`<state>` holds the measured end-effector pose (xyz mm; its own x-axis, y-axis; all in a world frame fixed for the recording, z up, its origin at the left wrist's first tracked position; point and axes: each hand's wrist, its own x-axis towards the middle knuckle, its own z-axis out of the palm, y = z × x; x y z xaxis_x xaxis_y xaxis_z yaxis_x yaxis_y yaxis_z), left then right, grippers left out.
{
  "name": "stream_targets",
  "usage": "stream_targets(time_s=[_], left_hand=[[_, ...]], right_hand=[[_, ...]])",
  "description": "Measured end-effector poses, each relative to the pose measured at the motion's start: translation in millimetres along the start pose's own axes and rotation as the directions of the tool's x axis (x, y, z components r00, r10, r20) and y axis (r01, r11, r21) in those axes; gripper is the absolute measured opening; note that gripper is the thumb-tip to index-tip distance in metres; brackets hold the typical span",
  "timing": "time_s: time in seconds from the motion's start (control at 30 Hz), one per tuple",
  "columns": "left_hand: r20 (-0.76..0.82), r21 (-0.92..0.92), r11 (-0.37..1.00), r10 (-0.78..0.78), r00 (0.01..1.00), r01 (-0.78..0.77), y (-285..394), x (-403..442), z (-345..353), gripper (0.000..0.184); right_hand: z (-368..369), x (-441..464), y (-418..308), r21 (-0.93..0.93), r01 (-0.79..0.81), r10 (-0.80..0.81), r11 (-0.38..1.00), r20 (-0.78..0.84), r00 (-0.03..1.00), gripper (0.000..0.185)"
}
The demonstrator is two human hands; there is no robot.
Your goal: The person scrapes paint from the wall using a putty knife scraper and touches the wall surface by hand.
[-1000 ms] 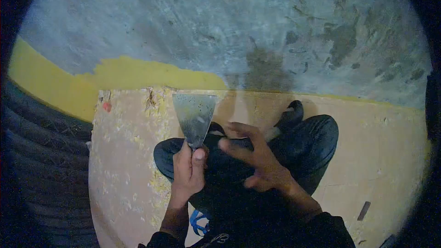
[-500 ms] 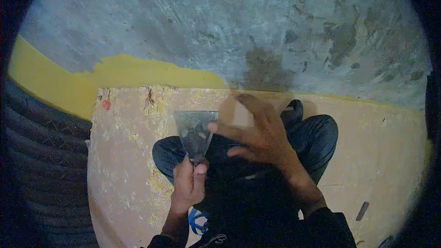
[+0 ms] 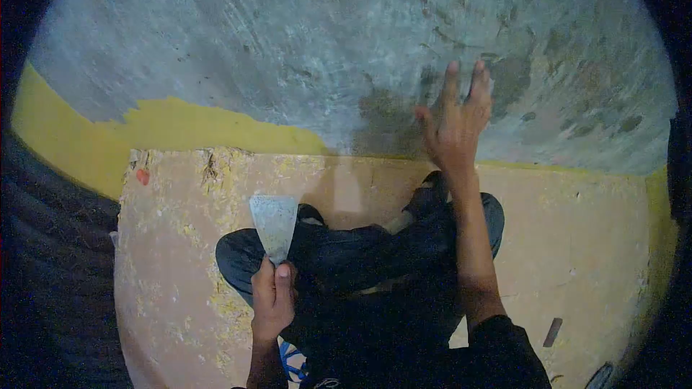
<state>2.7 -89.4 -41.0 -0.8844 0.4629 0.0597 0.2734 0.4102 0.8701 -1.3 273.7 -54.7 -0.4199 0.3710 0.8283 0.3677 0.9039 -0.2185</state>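
My left hand [image 3: 274, 301] is closed round the handle of a putty knife [image 3: 274, 225], its wide metal blade pointing up and away over my left knee. The handle is hidden in the fingers. My right hand [image 3: 458, 122] reaches forward with spread fingers, its palm toward the wall [image 3: 288, 50]. It is at or close to the surface, and I cannot tell whether it touches. The wall is grey-blue and streaked, with dark damp-looking patches around the hand. A ragged band of yellow paint [image 3: 223, 124] runs along its lower left part.
I sit cross-legged on a pale floor [image 3: 569, 245] scattered with yellow flakes. A small red piece [image 3: 143, 176] lies at the left. A dark flat strip [image 3: 553, 332] lies at the right. Dark ribbed material [image 3: 58, 266] borders the left side.
My right hand has moved from beside the blade up and right to the wall. The putty knife has shifted slightly left and down in view, and its blade now looks lighter.
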Motion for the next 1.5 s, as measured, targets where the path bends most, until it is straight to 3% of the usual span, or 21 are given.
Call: stream_targets(time_s=[0.07,0.13,0.33,0.4,0.47,0.53,0.6,0.63,0.7,0.77,0.83,0.87,0.9,0.97,1.0,1.13,1.2,1.33,1.4,1.47,1.5], left_hand=[[0.010,-0.017,1.000,0.009,1.000,-0.009,-2.5,1.5,-0.6,0.036],[0.019,-0.035,0.999,0.018,1.000,-0.018,-8.4,1.1,-1.7,0.036],[-0.010,0.055,0.998,0.008,1.000,-0.007,-19.6,-3.9,4.4,0.036],[0.031,-0.039,0.993,-0.106,0.994,0.107,-11.7,-3.4,4.5,0.038],[0.030,-0.051,0.996,-0.067,0.997,0.069,-22.1,-1.2,5.1,0.037],[0.015,-0.067,0.997,-0.048,0.999,0.049,-28.6,-4.5,8.4,0.037],[0.025,-0.127,0.991,-0.029,0.999,0.032,-27.8,0.4,11.3,0.034],[0.005,-0.135,0.990,-0.038,0.999,0.038,-28.2,2.5,13.6,0.034],[0.093,-0.430,0.862,-0.253,0.963,0.268,-30.1,6.2,23.1,0.032],[-0.030,-0.468,0.865,-0.219,0.975,0.180,-39.0,14.9,38.9,0.030],[-0.012,-0.429,0.889,-0.185,0.983,0.162,-46.8,23.2,48.9,0.028],[0.007,-0.606,0.775,-0.220,0.975,0.179,-61.9,24.8,60.4,0.025],[-0.005,-0.609,0.774,-0.221,0.975,0.172,-72.0,28.2,69.0,0.025],[-0.090,-0.528,0.849,-0.088,0.992,0.028,-81.9,30.1,81.9,0.023],[-0.038,-0.644,0.754,-0.202,0.979,0.131,-68.9,27.7,83.6,0.020],[0.039,-0.505,0.843,-0.193,0.980,0.186,-92.7,22.1,101.8,0.019],[0.033,-0.339,0.941,0.020,0.999,-0.007,-85.9,20.6,98.6,0.014],[-0.189,-0.340,0.930,0.076,0.979,-0.138,-53.0,9.2,82.9,0.037],[-0.235,-0.384,0.911,0.059,0.970,-0.149,-48.9,4.6,64.2,0.041],[-0.271,-0.405,0.885,0.125,0.954,-0.231,-20.0,-1.3,29.9,0.036],[-0.331,-0.268,0.935,0.137,0.933,-0.233,-5.9,-4.7,13.0,0.034]], right_hand=[[16.6,14.3,21.6,-0.088,-0.009,0.004,0.996,-0.057,0.998,0.077],[30.0,18.8,34.2,-0.248,-0.017,0.019,0.969,0.006,1.000,0.068],[41.8,6.6,62.4,-0.414,0.019,0.003,0.910,0.052,0.999,0.056],[38.8,-0.5,64.6,-0.396,-0.004,0.032,0.918,0.064,0.997,0.054],[36.1,-6.5,62.8,-0.384,-0.015,0.047,0.923,0.074,0.996,0.053],[39.5,-17.8,49.3,-0.242,-0.149,0.164,0.959,0.042,0.986,0.050],[35.6,-43.4,24.3,-0.071,-0.223,0.232,0.972,0.171,0.958,0.051],[42.1,-68.9,16.1,0.132,-0.262,0.217,0.956,0.284,0.934,0.049],[40.3,-113.9,-13.5,0.477,-0.430,0.115,0.767,0.556,0.823,0.051],[31.0,-152.4,-52.4,0.590,-0.665,-0.065,0.458,0.768,0.637,0.055],[19.1,-174.7,-84.5,0.482,-0.864,-0.344,0.144,0.843,0.413,0.059],[14.5,-178.6,-91.9,0.482,-0.868,-0.456,0.114,0.802,0.386,0.059],[10.5,-181.0,-97.5,0.476,-0.875,-0.558,0.084,0.750,0.354,0.058],[-2.0,-180.8,-110.8,0.468,-0.881,-0.543,0.075,0.760,0.358,0.049],[-8.1,-183.9,-114.6,0.457,-0.887,-0.515,0.062,0.777,0.363,0.040],[0.9,-214.2,-105.9,0.354,-0.930,-0.517,0.100,0.817,0.255,0.051],[-3.2,-219.6,-110.0,0.449,-0.892,-0.382,-0.041,0.818,0.430,0.044],[-11.0,-225.8,-103.4,0.383,-0.922,-0.368,-0.063,0.850,0.378,0.034],[-18.3,-237.8,-104.9,0.383,-0.867,-0.294,-0.319,0.829,0.475,0.027],[-32.5,-236.6,-109.9,0.412,-0.874,-0.296,-0.258,0.827,0.478,0.028],[-40.1,-239.4,-113.1,0.437,-0.878,-0.292,-0.196,0.829,0.477,0.028]])
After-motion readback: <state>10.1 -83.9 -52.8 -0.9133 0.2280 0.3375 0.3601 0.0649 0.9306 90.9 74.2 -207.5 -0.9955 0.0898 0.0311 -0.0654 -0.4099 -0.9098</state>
